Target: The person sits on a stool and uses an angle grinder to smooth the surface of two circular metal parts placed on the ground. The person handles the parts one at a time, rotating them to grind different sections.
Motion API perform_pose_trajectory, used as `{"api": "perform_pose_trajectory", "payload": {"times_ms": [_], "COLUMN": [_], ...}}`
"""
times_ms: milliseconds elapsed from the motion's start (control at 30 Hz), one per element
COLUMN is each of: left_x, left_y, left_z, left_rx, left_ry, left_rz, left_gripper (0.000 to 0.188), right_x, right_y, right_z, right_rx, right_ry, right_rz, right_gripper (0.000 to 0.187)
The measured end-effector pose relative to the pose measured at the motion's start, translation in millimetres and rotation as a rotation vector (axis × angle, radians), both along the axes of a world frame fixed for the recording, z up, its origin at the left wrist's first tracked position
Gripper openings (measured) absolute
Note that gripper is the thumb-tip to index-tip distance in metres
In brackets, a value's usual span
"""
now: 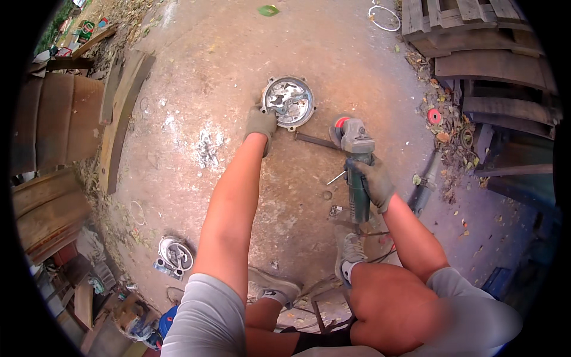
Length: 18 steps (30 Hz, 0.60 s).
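An outdoor concrete ground [357, 56], stained and dusty, carries everything. Along its left edge lie weathered planks [124, 128], seemingly pushed aside to leave working room. Toward the lower-left corner of the ground sits a smaller metal casting [178, 253], perhaps parked out of the way. The gloved left hand [260, 125] is closed on the lower-left rim of a round metal cover [289, 102], which lies near the middle of the ground's far half, probably so that it stays put. The cover is dull silver and shallow, with small lugs around its rim and bright, uneven patches inside. A dark bar [317, 140] lies just right of it. The gloved right hand [375, 178] grips the green body of an angle grinder [359, 193], its red disc [341, 123] apart from the cover, likely for firm control. Near the right edge rest another power tool [424, 187] and stacked pallets [485, 65].
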<state>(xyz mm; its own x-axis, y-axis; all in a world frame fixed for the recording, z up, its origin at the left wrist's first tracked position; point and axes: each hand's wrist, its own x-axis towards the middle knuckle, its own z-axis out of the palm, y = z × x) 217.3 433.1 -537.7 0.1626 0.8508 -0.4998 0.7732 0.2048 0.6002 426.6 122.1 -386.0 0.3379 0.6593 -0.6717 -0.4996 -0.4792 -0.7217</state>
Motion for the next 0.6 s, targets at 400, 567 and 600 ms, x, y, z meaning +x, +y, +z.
{"api": "perform_pose_trajectory", "payload": {"times_ms": [400, 567, 600], "left_x": [-205, -231, -231], "left_y": [-269, -337, -346], "left_z": [66, 106, 125], "left_rx": [-0.443, -1.005, -1.067], "left_ry": [-0.291, -0.495, -0.512], "left_rz": [0.794, 0.802, 0.766], "left_gripper": [0.054, 0.051, 0.053], "right_x": [-80, -150, -162], "right_y": [15, -5, -10], "right_z": [31, 1, -4], "right_rx": [-0.097, -0.07, -0.052], "right_ry": [0.024, -0.08, -0.118], "right_rz": [0.404, 0.716, 0.788], "right_gripper": [0.044, 0.049, 0.049]}}
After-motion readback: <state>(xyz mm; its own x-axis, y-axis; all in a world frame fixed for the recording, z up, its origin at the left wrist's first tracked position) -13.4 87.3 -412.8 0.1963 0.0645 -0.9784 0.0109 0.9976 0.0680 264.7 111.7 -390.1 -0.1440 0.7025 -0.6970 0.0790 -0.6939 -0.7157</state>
